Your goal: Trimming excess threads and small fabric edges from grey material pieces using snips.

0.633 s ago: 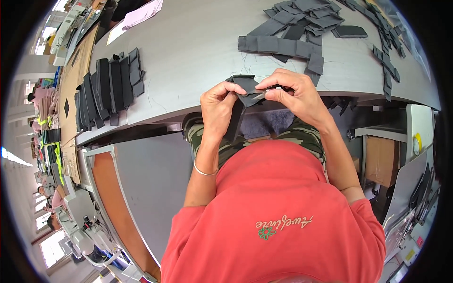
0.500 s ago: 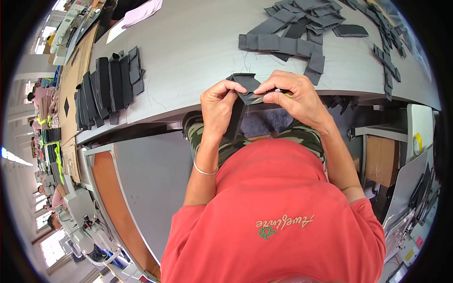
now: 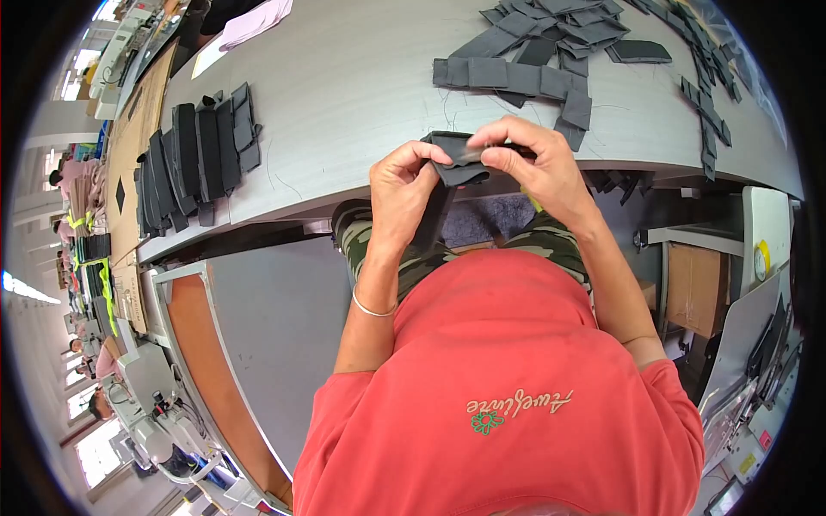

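My left hand (image 3: 403, 191) pinches a dark grey fabric strip (image 3: 456, 170) between thumb and fingers, just off the table's near edge. The strip's folded top stands out past the fingertips, and a long part hangs down beside my wrist. My right hand (image 3: 540, 165) is closed close to the strip's right side, its fingertips smeared by motion. Within it shows a small dark tool (image 3: 523, 150) with a yellow-green part below the palm; the fingers hide most of it, so its kind is unclear.
On the pale table (image 3: 344, 95), a row of dark fabric strips (image 3: 202, 155) lies at left. A heap of folded grey pieces (image 3: 551, 39) lies far right of centre, with more strips (image 3: 710, 77) at the right edge. A cardboard box (image 3: 695, 288) stands beneath at right.
My right fingertips have drawn slightly up and away from the strip. The folded top of the strip has turned and its lower flap now shows more. My left hand keeps its pinch.
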Action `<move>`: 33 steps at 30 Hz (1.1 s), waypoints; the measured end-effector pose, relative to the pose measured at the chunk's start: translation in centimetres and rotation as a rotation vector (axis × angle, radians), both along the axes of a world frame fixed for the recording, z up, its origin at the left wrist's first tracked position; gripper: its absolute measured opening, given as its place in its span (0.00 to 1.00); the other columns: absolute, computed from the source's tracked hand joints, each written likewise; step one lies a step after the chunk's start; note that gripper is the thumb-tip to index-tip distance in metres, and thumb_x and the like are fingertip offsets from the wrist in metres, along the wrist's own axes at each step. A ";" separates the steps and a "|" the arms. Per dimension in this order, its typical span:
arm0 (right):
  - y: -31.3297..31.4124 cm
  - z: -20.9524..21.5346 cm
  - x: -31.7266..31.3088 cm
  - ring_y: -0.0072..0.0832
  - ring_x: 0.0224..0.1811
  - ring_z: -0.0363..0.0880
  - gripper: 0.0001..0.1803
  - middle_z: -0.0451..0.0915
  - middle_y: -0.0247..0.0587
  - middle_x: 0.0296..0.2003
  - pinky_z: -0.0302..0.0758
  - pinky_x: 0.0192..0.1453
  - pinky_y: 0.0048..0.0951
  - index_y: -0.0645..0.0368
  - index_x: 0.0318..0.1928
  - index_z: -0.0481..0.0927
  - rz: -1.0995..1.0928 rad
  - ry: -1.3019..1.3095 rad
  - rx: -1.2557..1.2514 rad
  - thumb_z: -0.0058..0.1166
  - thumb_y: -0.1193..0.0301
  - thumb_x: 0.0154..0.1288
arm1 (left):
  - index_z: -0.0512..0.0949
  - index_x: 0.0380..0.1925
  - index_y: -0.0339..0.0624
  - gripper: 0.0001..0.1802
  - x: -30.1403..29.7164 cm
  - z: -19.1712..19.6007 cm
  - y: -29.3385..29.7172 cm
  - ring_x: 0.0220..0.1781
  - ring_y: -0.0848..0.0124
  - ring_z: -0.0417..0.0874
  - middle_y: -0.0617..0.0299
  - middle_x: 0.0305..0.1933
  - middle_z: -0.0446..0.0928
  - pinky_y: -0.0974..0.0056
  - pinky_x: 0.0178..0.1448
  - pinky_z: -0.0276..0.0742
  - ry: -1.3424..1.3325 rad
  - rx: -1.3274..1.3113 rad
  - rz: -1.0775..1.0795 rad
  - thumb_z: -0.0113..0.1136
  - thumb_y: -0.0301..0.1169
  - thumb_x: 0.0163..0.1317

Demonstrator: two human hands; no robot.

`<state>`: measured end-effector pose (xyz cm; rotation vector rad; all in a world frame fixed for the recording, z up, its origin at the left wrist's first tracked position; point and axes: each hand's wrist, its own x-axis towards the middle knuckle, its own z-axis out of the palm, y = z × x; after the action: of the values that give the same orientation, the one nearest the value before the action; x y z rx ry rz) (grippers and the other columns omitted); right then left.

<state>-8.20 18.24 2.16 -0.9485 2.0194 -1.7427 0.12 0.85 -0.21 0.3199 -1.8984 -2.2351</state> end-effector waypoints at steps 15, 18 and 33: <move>-0.5 -1.9 -1.1 0.27 0.31 0.73 0.10 0.74 0.32 0.29 0.68 0.35 0.30 0.54 0.38 0.84 -0.062 0.101 0.121 0.64 0.70 0.54 | 0.61 0.44 0.44 0.19 0.1 -0.1 0.0 0.40 0.60 0.84 0.46 0.45 0.76 0.62 0.42 0.84 -0.051 0.278 -0.231 0.62 0.30 0.60; -0.5 -1.8 -1.1 0.30 0.31 0.74 0.07 0.74 0.35 0.28 0.69 0.35 0.32 0.57 0.36 0.83 -0.126 0.140 0.223 0.62 0.71 0.55 | 0.61 0.44 0.45 0.22 0.2 -0.1 0.1 0.43 0.68 0.79 0.51 0.46 0.74 0.65 0.46 0.80 -0.026 0.302 -0.251 0.64 0.24 0.57; -0.5 -1.4 -1.2 0.25 0.27 0.73 0.09 0.77 0.32 0.28 0.71 0.33 0.26 0.57 0.39 0.82 -0.126 0.290 -0.030 0.63 0.73 0.55 | 0.65 0.56 0.36 0.28 0.1 0.8 0.5 0.52 0.68 0.80 0.53 0.50 0.75 0.67 0.54 0.76 0.002 0.187 -0.234 0.55 0.15 0.53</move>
<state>-9.41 17.75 0.81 -1.1654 2.2823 -1.7906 0.22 1.30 0.55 0.1264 -1.8114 -2.5701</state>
